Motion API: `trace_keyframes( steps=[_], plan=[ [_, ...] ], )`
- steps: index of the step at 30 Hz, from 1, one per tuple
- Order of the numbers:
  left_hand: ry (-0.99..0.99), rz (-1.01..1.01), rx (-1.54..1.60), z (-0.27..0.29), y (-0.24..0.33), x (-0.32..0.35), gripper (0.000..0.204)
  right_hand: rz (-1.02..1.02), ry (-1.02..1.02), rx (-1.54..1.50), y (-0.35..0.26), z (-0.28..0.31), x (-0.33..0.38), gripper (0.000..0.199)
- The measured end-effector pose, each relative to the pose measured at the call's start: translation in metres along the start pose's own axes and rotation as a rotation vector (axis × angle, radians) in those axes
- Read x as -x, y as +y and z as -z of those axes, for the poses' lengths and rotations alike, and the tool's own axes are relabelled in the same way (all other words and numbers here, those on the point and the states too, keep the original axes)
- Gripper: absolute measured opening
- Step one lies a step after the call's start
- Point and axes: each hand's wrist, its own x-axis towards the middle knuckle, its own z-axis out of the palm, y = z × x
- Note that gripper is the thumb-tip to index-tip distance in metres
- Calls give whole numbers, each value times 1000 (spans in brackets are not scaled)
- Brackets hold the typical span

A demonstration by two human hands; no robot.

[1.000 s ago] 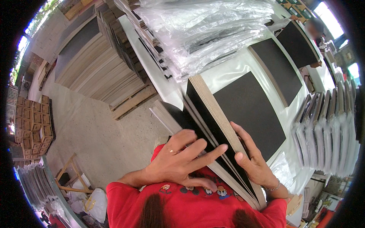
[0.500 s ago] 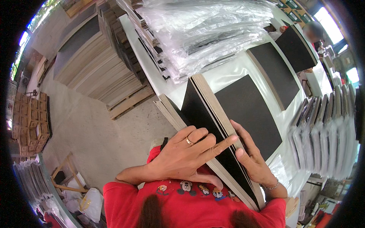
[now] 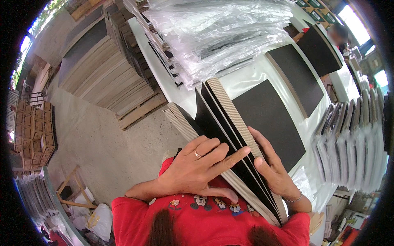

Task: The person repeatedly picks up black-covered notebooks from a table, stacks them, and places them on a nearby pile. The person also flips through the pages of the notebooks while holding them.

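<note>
A stack of thin black-faced boards (image 3: 217, 117) with pale layered edges stands on edge, leaning at my body and fanned into packs. My left hand (image 3: 201, 164) lies across the left pack (image 3: 242, 188). Its index finger stretches to the edges of the right pack, its thumb is spread apart, and the other fingers curl with their tips hidden. Around the right pack (image 3: 232, 108) my right hand (image 3: 273, 170) is closed, thumb on the edges and fingers along the outer face. Beyond it a black board (image 3: 266, 119) lies flat on the white-covered table (image 3: 256, 78).
Plastic-wrapped boards (image 3: 221, 33) are piled at the table's far side. Another black board pile (image 3: 297, 78) lies farther right, near a person holding a dark panel (image 3: 320, 51). Wrapped panels (image 3: 349, 143) stand at right. A board stack on a pallet (image 3: 141, 110) stands left.
A board in the right pack has come away to the left, widening the gaps between the black faces. My left index finger has shifted slightly left; my right hand keeps its place.
</note>
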Motion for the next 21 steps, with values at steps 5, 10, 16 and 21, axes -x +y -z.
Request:
trace_keyframes(
  steps=[5, 10, 16, 21],
  plan=[
    [111, -22, -57, -6, 2, 0, 79, 13, 16, -2, 4, 2, 1, 61],
    [-167, -9, -4, 2, 3, -18, 93, 23, 19, 12, 7, 2, 2, 60],
    [-70, 3, -5, -5, 4, -14, 96, 39, 22, 56, 2, 3, 1, 59],
    [-103, 14, 12, -2, 4, -13, 96, 43, 10, 27, 3, 3, 0, 59]
  ],
)
